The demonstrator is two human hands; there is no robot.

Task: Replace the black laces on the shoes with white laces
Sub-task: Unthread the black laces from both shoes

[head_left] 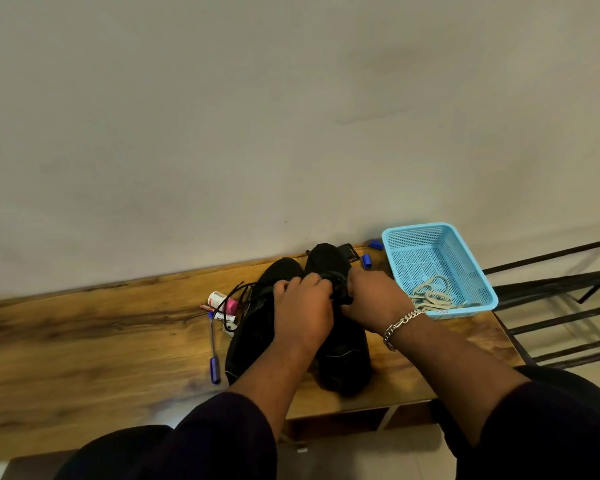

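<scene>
basket (465,237) right, white laces (432,296) inside | pens (214,344) left of shoes (343,358)

Both arms reach fwd, dark sleeves pushed up past elbows. Left hand (302,306) palm down, fingers curled. Right hand (371,299) just beside it, fingers curled under, chain bracelet (397,325) on wrist. Knuckles nearly touching.
</scene>
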